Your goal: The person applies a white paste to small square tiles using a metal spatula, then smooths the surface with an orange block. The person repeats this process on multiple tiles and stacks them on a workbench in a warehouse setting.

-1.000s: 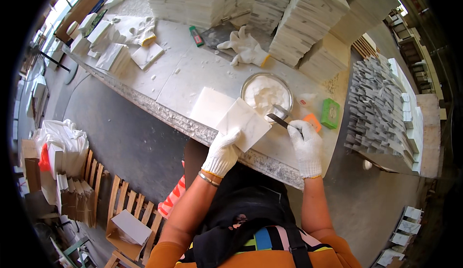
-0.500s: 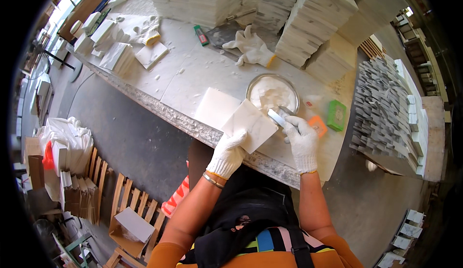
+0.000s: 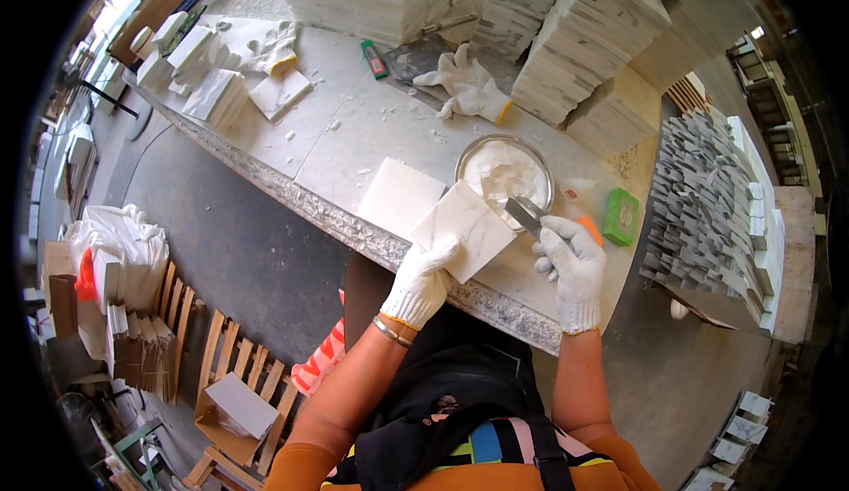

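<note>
My left hand point(image 3: 423, 281), in a white knit glove, grips the near corner of a white marble tile point(image 3: 466, 228) with grey veins. The tile is held up over the bench, partly covering a second white tile point(image 3: 398, 195) beneath it. In my gloved right hand point(image 3: 575, 266) is a putty knife point(image 3: 523, 217), its grey metal blade pointing toward the tile's right corner. The handle is hidden by my fingers. Just beyond the blade stands a round metal bowl point(image 3: 459, 166) of white paste point(image 3: 506, 168), its surface broken into lumps.
A green block-shaped pack point(image 3: 620, 217) and an orange piece point(image 3: 591, 228) lie right of the bowl. A loose glove point(image 3: 466, 86) and a small green box point(image 3: 374, 60) lie farther back. Tall stacks of marble tiles point(image 3: 584, 36) line the bench's far side; the rough stone edge point(image 3: 354, 236) runs nearest me.
My right hand has drawn back slightly to the right and down, with the putty knife. The blade, bright white before, now looks dark grey. My left hand keeps its grip on the tile.
</note>
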A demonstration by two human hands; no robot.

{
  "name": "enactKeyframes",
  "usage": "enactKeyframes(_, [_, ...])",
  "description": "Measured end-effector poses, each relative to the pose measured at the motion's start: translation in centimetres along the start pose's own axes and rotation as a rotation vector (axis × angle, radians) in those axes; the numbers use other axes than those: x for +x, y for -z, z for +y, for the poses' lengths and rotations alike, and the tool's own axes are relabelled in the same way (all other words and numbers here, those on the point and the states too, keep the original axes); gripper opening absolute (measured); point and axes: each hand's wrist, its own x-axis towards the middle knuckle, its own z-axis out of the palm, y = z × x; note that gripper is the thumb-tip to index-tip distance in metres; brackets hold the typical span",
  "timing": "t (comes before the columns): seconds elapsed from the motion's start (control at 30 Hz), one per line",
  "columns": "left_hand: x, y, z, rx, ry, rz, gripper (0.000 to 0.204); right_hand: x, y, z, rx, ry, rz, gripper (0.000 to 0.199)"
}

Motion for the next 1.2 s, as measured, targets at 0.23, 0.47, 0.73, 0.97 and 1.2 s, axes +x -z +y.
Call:
enactKeyframes(0.23, [0.1, -0.2, -0.1, 0.023, -0.013, 0.008, 0.066, 0.2, -0.6, 0.8, 0.008, 0.035, -0.004, 0.025])
enactKeyframes(0.47, [0.0, -0.4, -0.1, 0.031, -0.008, 0.032, 0.067, 0.2, -0.8, 1.4, 0.013, 0.053, -0.018, 0.024])
enactKeyframes(0.73, [0.0, -0.2, -0.3, 0.029, -0.018, 0.044, 0.065, 0.4, -1.0, 2.6, -0.007, 0.169, -0.013, 0.023])
enactKeyframes(0.97, [0.2, -0.4, -0.1, 0.026, -0.038, -0.012, 0.068, 0.5, -0.9, 3.2, -0.074, 0.289, 0.018, 0.020])
enactKeyframes(1.2, [0.2, -0.3, -0.2, 0.033, -0.039, 0.006, 0.069, 0.5, -0.9, 2.8, -0.048, 0.249, 0.045, 0.021])
